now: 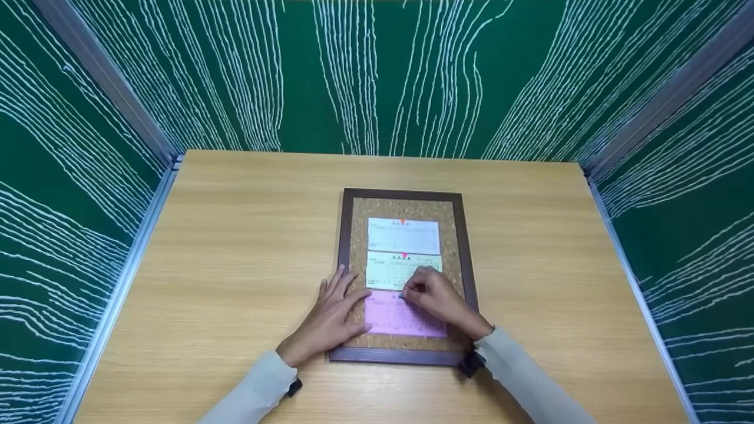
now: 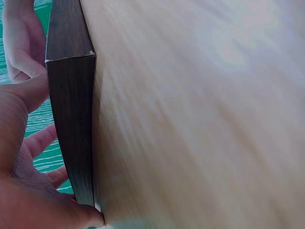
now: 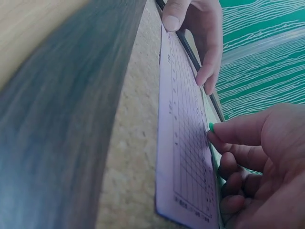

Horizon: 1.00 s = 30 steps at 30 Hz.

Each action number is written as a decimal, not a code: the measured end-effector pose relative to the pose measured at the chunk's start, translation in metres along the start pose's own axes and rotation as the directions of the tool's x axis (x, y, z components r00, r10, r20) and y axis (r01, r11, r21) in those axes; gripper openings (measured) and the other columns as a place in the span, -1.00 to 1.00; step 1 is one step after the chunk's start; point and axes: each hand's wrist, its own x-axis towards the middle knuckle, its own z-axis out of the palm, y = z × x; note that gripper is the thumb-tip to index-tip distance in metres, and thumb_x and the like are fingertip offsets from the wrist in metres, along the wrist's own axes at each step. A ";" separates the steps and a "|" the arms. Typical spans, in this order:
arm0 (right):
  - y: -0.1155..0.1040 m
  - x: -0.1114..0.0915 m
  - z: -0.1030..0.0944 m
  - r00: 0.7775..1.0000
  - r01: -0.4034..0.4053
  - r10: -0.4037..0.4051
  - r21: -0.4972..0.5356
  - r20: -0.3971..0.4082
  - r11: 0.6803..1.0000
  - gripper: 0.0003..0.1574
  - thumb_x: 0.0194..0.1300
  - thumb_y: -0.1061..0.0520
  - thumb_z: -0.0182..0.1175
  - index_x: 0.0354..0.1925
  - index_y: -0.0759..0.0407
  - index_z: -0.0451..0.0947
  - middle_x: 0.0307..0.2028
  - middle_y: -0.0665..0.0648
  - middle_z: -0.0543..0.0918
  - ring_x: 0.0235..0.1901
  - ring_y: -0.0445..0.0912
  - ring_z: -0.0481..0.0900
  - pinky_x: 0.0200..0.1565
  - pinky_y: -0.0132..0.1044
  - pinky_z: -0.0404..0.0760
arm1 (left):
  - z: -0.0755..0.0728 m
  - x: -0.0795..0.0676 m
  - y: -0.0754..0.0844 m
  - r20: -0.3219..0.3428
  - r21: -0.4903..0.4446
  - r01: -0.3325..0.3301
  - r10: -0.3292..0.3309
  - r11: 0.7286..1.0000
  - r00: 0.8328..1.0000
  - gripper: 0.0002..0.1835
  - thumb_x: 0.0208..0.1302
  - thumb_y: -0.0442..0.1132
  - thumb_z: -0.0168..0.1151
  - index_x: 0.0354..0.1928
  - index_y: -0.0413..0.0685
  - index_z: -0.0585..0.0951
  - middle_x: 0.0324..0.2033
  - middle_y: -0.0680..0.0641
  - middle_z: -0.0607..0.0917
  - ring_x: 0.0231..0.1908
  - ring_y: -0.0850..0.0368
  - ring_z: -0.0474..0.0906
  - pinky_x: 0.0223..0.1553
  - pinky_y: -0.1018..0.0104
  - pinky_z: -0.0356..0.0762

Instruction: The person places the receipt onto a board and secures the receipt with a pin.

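Note:
A cork board (image 1: 359,235) with a dark wooden frame lies on the table. White (image 1: 403,237), pale green (image 1: 384,272) and pink (image 1: 403,318) printed slips run down it. My right hand (image 1: 439,299) pinches a small green push pin (image 3: 211,127) between thumb and index finger at the pink slip's top edge. The other fingers curl into the palm. My left hand (image 1: 330,315) rests with spread fingers over the frame's left side, thumb and index fingertips on the pink slip's left edge. In the left wrist view, the frame's side (image 2: 71,119) hides part of that hand.
An orange pin (image 1: 403,222) is at the white slip's top, a red pin (image 1: 404,255) at the green slip's top. Wooden table (image 1: 247,235) surrounds the board. Green walls (image 1: 300,76) with white wavy lines and metal posts (image 1: 112,76) stand behind and at both sides.

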 end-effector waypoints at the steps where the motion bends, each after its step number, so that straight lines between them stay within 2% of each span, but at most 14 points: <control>1: 0.000 0.000 0.000 1.000 -0.002 0.002 -0.004 -0.001 1.000 -0.79 0.32 0.34 0.47 -0.45 0.16 0.78 -0.44 -0.07 0.59 -0.30 -0.15 0.46 -0.13 -0.24 0.42 | 0.000 0.000 0.000 0.000 0.000 -0.001 0.001 1.000 1.000 -0.30 0.33 0.00 0.58 0.47 0.03 0.62 0.69 -0.24 0.22 0.74 -0.33 -0.24 0.63 -0.51 -0.28; 8: -0.003 0.002 -0.001 0.999 -0.034 0.035 -0.019 0.016 0.999 -0.76 0.29 0.36 0.46 -0.49 0.15 0.75 -0.48 -0.08 0.57 -0.37 -0.18 0.44 -0.21 -0.29 0.42 | 0.001 0.000 -0.001 0.009 -0.011 -0.002 0.002 1.000 1.000 -0.31 0.33 -0.03 0.59 0.46 0.04 0.62 0.68 -0.24 0.23 0.74 -0.34 -0.25 0.62 -0.54 -0.26; 21: -0.010 0.009 -0.004 0.984 -0.175 0.175 0.012 0.035 0.984 -0.75 0.27 0.37 0.41 -0.54 0.19 0.76 -0.49 -0.02 0.60 -0.41 -0.14 0.50 -0.35 -0.37 0.46 | 0.000 0.000 0.001 0.009 -0.003 -0.005 0.005 1.000 1.000 -0.30 0.34 -0.01 0.58 0.48 0.03 0.61 0.70 -0.22 0.20 0.75 -0.32 -0.27 0.62 -0.53 -0.27; 30: -0.012 0.010 -0.004 0.982 -0.181 0.182 -0.016 0.048 0.983 -0.75 0.29 0.37 0.42 -0.53 0.20 0.76 -0.47 -0.02 0.62 -0.39 -0.16 0.51 -0.33 -0.35 0.49 | -0.001 0.000 0.000 0.010 0.013 -0.005 0.005 1.000 1.000 -0.29 0.33 0.00 0.58 0.48 0.01 0.61 0.69 -0.23 0.21 0.75 -0.31 -0.25 0.62 -0.53 -0.27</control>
